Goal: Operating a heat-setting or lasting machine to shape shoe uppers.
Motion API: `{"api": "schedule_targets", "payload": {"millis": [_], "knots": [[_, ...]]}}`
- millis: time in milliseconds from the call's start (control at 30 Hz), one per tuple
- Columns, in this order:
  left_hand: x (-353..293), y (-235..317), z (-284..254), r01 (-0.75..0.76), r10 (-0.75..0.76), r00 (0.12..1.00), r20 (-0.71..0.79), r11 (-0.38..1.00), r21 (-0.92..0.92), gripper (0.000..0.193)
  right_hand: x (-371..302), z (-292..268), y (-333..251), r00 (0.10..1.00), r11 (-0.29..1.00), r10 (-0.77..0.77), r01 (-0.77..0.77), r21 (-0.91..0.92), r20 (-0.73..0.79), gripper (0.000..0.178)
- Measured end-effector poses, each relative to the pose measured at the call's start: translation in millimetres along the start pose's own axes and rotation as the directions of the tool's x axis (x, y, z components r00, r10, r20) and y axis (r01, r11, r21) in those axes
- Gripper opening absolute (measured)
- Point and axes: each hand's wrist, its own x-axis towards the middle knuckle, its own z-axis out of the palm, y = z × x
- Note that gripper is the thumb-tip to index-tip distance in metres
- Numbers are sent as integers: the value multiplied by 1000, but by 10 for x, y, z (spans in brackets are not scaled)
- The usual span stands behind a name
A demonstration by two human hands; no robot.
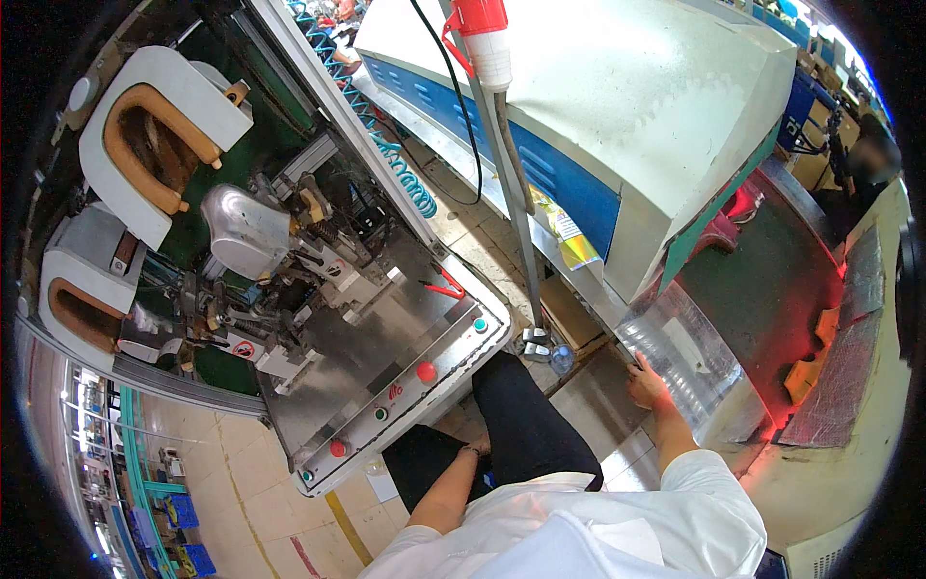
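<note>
At four o'clock, see the right hand (650,384), with fingers partly bent, at the left edge of a flat, shiny plate of silver metal (716,374). Cannot tell whether touching this edge or only very near it, nor whether pinching anything. Find the metal plate between three and four o'clock, with one pale patch on its surface. At six o'clock, see the left hand (479,445), low between legs in black trousers (535,420) and partly hidden; cannot tell whether spread or closed.

Beyond the plate, toward three o'clock, notice a dark, flat bed (776,275) with red light along its border, and on its right side, orange curved pieces (801,379). At two o'clock, find a yellow printed packet (576,244), beside a large white machine cover with blue vented side (666,106). At twelve o'clock, see a red and white plastic plug connector (482,43); at eleven, a teal coiled hose (410,183).

From seven to ten o'clock, see a machine with grey metal table (381,318), bearing red and green round buttons along its front, a red-handled tool near the corner, and, toward ten, a white U-shaped block with tan lining (101,159).
</note>
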Motion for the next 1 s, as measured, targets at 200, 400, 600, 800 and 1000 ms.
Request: {"api": "schedule_targets", "payload": {"millis": [200, 400, 600, 800, 1000], "knots": [[-62, 80, -10, -6, 6, 1000, 7, 1000, 24, 57, 9, 15, 1, 1000, 1000, 0, 0, 29, -10, 24], [-122, 137, 21, -18, 17, 1000, 17, 998, 68, 56, 18, 30, -4, 1000, 999, 17, -16, 43, -19, 23], [-204, 212, -64, -24, 23, 1000, 17, 996, 92, 55, -3, -57, 51, 999, 997, -30, 31, 66, -20, 21], [-301, 429, -54, -39, 39, 999, 5, 995, 94, 54, 5, -28, 24, 998, 999, -14, 16, 32, -60, 20], [-390, 687, -54, 107, -110, 994, 5, 950, -293, 82, 40, -101, 28, 1000, 999, -2, 2, 37, -15, 21]]}}
